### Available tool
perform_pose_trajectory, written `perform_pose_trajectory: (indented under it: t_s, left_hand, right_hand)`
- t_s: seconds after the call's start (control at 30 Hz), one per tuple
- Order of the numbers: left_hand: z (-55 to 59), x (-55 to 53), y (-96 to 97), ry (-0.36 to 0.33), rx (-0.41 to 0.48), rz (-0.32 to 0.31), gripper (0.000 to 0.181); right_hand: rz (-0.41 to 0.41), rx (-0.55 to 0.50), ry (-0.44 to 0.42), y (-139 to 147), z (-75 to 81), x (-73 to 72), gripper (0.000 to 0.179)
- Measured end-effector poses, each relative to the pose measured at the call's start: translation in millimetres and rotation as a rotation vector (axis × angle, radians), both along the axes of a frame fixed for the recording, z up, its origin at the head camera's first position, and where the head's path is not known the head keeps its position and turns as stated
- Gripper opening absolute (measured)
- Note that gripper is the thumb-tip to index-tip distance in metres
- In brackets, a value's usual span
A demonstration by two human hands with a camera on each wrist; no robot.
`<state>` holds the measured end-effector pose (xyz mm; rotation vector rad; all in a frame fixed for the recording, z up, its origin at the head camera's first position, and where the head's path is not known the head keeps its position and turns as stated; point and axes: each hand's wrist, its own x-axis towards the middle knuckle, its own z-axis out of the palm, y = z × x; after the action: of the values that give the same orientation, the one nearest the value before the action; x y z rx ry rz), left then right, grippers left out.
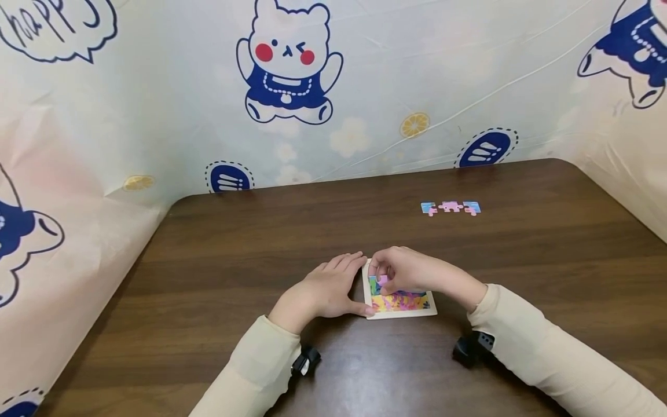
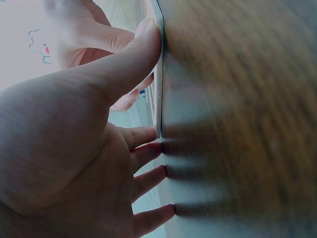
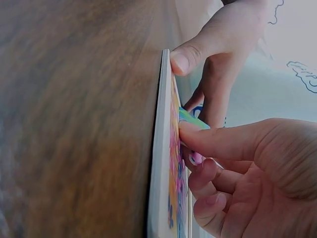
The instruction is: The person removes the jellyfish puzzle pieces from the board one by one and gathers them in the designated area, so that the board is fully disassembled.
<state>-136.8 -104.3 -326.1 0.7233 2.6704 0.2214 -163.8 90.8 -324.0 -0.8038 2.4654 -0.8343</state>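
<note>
A small jigsaw puzzle in a white tray (image 1: 401, 315) lies on the table, its lower rows a yellow and pink pattern. My left hand (image 1: 328, 291) lies along the tray's left side, thumb on the near left corner and fingers stretched toward the far corner. Over the puzzle's left part, my right hand (image 1: 411, 270) pinches a green and pink puzzle piece (image 3: 192, 118) between thumb and fingers. That piece is tilted, with one edge down at the puzzle surface. The right hand covers much of the puzzle's upper part in the head view.
Farther back on the brown table (image 1: 260, 249) lie three loose puzzle pieces: a blue and pink one (image 1: 428, 207), a pink one (image 1: 450, 206) and another blue and pink one (image 1: 472, 206). A printed cloth (image 1: 385, 75) hangs around the table's back and sides.
</note>
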Motion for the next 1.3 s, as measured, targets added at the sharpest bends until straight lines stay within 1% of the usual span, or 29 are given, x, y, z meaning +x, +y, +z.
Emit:
perform_pose_trajectory:
  t_s: [0.17, 0.23, 0.37, 0.53, 0.83, 0.93, 1.1, 1.3]
  left_hand:
    - [-4.1, -1.6, -0.6, -0.002, 0.004, 0.004, 0.098]
    - [-6.2, -2.8, -0.8, -0.004, -0.008, 0.004, 0.099]
    - [-3.7, -2.2, -0.6, -0.008, -0.006, 0.010, 0.099]
    - [0.7, -0.2, 0.2, -0.013, 0.010, 0.010, 0.096]
    - [2.0, -0.2, 0.6, -0.018, -0.005, 0.011, 0.098]
    - [2.1, -0.4, 0.8, -0.016, -0.004, 0.010, 0.097]
    - [1.2, -0.9, 1.3, -0.011, -0.007, 0.009, 0.097]
    - [2.0, -1.0, 1.1, -0.011, -0.003, 0.009, 0.098]
  right_hand:
    - [0.008, -0.006, 0.008, 0, -0.8, 0.1, 0.022]
    - [0.011, -0.009, 0.008, 0, -0.8, 0.0, 0.021]
    - [0.005, -0.008, 0.012, 0, 0.0, -0.1, 0.020]
    - [-0.022, 0.005, 0.016, 1, 0.8, -0.6, 0.017]
    - [-0.038, -0.083, -0.017, 5, -1.6, -2.6, 0.017]
    - [-0.057, -0.098, -0.009, 8, 0.2, -4.6, 0.014]
    - [-0.092, -0.096, 0.028, 17, 4.5, -9.3, 0.010]
    - [-0.107, -0.124, 0.044, 33, 6.9, -20.5, 0.009]
